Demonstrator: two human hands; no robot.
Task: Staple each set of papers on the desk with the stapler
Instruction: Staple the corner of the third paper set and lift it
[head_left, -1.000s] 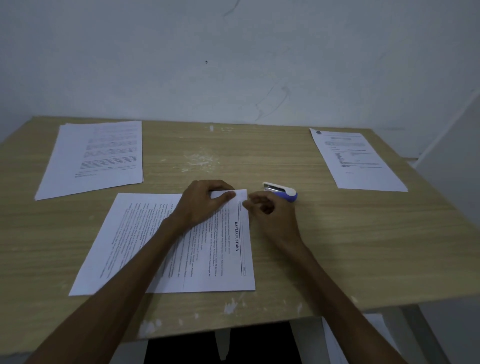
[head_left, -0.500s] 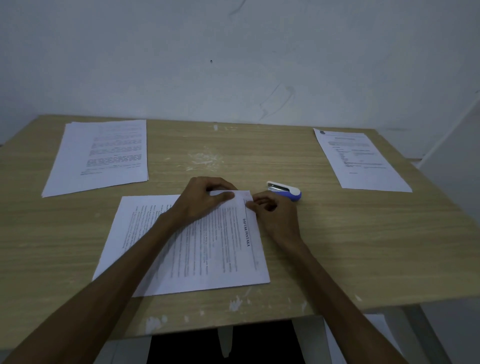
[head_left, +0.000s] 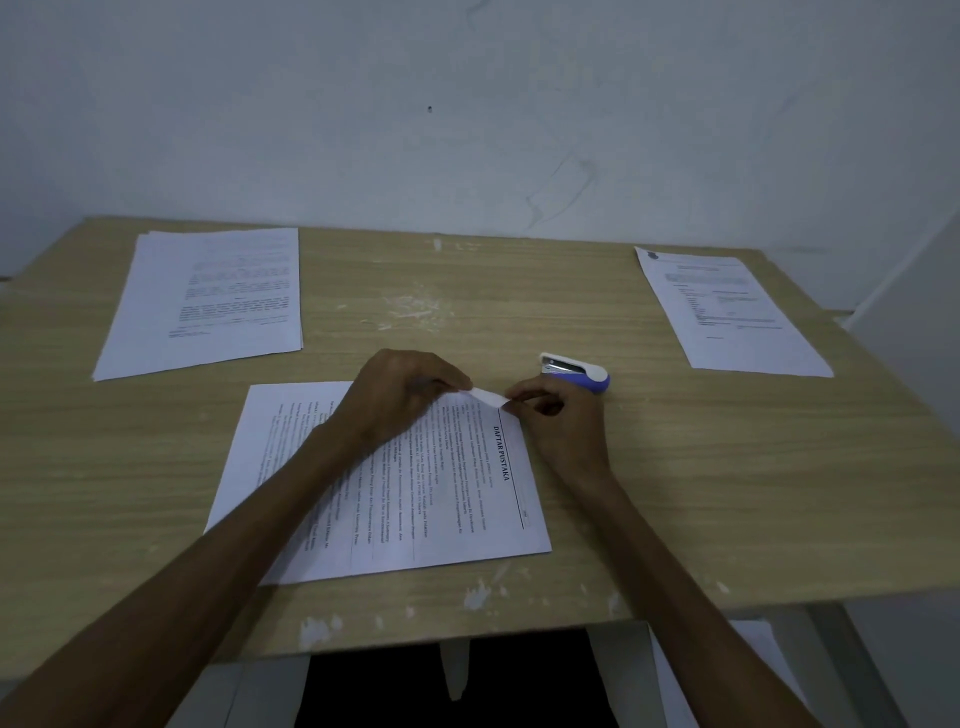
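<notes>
Comparing this moment with the view a second ago, the near set of papers (head_left: 384, 478) has turned slightly counter-clockwise on the tabletop (head_left: 701, 493), and its far right corner, then flat, is now lifted clear of the wood. The left hand (head_left: 400, 400) pinches that corner from the left with thumb and fingertips; the right hand (head_left: 550, 421) pinches it from the right, fingers curled. Each grip is therefore narrow and closed on paper, not on the tool. The stapler (head_left: 574, 371) lies just beyond the right hand, near its knuckles, apparently untouched, on bare wood between the near set and the right set of papers (head_left: 737, 312). Its long axis runs roughly left to right, tilted a little toward the viewer at the right; the open metal mouth points left, the rounded blue end right. The near set lies with its long axis across the viewer and its heading along the right edge. The left set of papers (head_left: 208, 301) lies well apart at the far left. Judgement: the raised corner indicates squaring of sheets before stapling; no staple is visible on any set, though one would be too small to confirm.
</notes>
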